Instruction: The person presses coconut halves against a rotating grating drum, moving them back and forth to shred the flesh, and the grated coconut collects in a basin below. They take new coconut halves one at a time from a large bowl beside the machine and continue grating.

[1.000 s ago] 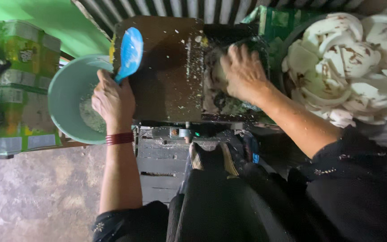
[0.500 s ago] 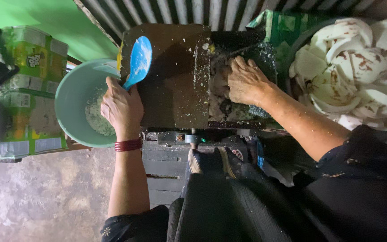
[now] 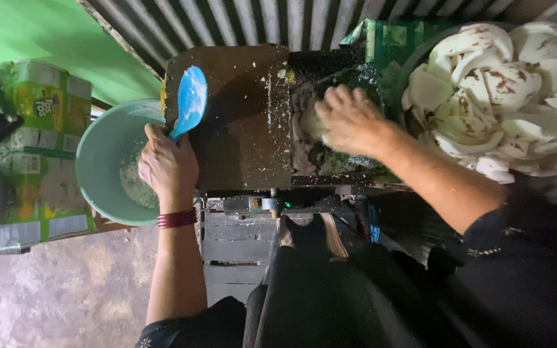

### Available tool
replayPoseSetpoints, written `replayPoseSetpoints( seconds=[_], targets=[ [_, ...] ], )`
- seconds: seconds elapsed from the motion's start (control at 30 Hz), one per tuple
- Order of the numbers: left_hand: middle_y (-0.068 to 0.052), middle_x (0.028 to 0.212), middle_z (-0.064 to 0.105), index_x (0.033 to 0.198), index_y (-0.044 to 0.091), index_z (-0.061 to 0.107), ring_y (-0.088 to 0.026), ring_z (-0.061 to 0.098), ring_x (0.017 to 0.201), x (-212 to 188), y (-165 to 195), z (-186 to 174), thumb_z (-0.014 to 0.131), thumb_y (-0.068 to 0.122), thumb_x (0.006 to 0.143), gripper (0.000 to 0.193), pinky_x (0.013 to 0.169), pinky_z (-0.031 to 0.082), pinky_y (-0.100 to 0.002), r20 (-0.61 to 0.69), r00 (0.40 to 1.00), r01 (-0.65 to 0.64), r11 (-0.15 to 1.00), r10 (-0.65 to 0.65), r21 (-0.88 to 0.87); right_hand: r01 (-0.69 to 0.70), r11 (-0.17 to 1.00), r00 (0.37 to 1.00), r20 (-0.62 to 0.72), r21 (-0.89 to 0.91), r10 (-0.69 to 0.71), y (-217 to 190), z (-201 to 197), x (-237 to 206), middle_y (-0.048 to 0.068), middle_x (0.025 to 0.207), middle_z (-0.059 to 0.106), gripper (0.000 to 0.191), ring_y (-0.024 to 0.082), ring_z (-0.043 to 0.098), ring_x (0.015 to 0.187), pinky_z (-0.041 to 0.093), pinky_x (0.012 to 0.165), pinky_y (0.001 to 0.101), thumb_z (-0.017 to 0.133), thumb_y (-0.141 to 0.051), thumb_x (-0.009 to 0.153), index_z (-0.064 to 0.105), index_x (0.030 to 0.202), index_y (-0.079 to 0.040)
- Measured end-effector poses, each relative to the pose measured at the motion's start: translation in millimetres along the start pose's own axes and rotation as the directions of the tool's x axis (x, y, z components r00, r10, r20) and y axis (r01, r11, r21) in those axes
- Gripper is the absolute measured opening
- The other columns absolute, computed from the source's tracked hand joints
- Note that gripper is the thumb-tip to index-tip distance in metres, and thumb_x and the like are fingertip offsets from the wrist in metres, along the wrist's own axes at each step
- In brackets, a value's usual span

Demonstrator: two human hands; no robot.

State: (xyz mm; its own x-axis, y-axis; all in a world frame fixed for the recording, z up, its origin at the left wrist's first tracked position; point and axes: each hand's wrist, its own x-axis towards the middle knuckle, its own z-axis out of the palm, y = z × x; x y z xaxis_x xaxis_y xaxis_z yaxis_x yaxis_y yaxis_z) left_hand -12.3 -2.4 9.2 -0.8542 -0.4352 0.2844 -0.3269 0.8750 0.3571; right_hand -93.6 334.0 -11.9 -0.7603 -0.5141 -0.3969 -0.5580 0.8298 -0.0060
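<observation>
Item: blue plastic scoop [image 3: 190, 100], upper left of centre, blade up over the dark grating box [image 3: 240, 122]; our left hand [image 3: 167, 164] closes round its handle just below. Right of it, our right hand [image 3: 349, 119] presses down, fingers curled, on a pale coconut piece [image 3: 311, 122] we barely see. Left: green bowl [image 3: 101, 154] holding white gratings. Upper right: heaped coconut pieces [image 3: 485, 84].

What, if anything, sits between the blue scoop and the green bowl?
Nothing visible. The left hand holds the blue scoop over the dark machine top, right beside the green bowl; the gap between them is open.
</observation>
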Motion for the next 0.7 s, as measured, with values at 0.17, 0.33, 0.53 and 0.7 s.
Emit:
replayPoseSetpoints(
  seconds=[0.17, 0.33, 0.53, 0.7],
  targets=[
    [-0.023, 0.089, 0.073, 0.105, 0.004, 0.057, -0.048, 0.069, 0.084, -3, 0, 3, 0.078, 0.029, 0.091, 0.035, 0.073, 0.050, -0.056, -0.049, 0.998, -0.026, 0.999, 0.027, 0.019, 0.085, 0.992, 0.993, 0.091, -0.090, -0.077, -8, -8, 1, 0.024, 0.124, 0.051, 0.042, 0.035, 0.040, 0.122, 0.035, 0.102, 0.0552, 0.061, -0.038, 0.090, 0.072, 0.098, 0.002],
    [-0.023, 0.089, 0.072, 0.105, 0.003, 0.057, -0.047, 0.069, 0.084, -5, 0, 1, 0.077, 0.029, 0.093, 0.035, 0.073, 0.050, -0.056, -0.022, 1.000, -0.001, 1.000, 0.001, -0.003, 0.095, 0.969, 0.994, 0.069, -0.226, -0.081, -28, 17, -2, 0.022, 0.122, 0.055, 0.037, 0.033, 0.046, 0.121, 0.037, 0.099, 0.0458, 0.062, -0.025, 0.083, 0.070, 0.105, 0.003],
    [-0.024, 0.089, 0.072, 0.104, 0.003, 0.056, -0.048, 0.069, 0.084, -4, 2, 0, 0.075, 0.032, 0.095, 0.035, 0.072, 0.049, -0.056, -0.006, 1.000, 0.007, 1.000, -0.007, 0.019, 0.077, 0.932, 0.980, -0.143, -0.353, -0.136, -25, 39, 10, 0.027, 0.133, 0.049, 0.055, 0.041, 0.040, 0.131, 0.033, 0.101, 0.0521, 0.060, -0.022, 0.076, 0.060, 0.124, 0.006],
    [-0.025, 0.088, 0.072, 0.103, 0.003, 0.056, -0.048, 0.069, 0.084, -2, 4, -1, 0.075, 0.032, 0.092, 0.037, 0.071, 0.049, -0.057, -0.051, 0.999, -0.008, 0.999, 0.010, 0.035, -0.027, 0.996, 0.994, -0.109, -0.086, 0.017, -5, 25, 1, 0.021, 0.134, 0.053, 0.057, 0.032, 0.046, 0.128, 0.038, 0.105, 0.0465, 0.055, -0.022, 0.087, 0.055, 0.137, 0.006]
  ],
)
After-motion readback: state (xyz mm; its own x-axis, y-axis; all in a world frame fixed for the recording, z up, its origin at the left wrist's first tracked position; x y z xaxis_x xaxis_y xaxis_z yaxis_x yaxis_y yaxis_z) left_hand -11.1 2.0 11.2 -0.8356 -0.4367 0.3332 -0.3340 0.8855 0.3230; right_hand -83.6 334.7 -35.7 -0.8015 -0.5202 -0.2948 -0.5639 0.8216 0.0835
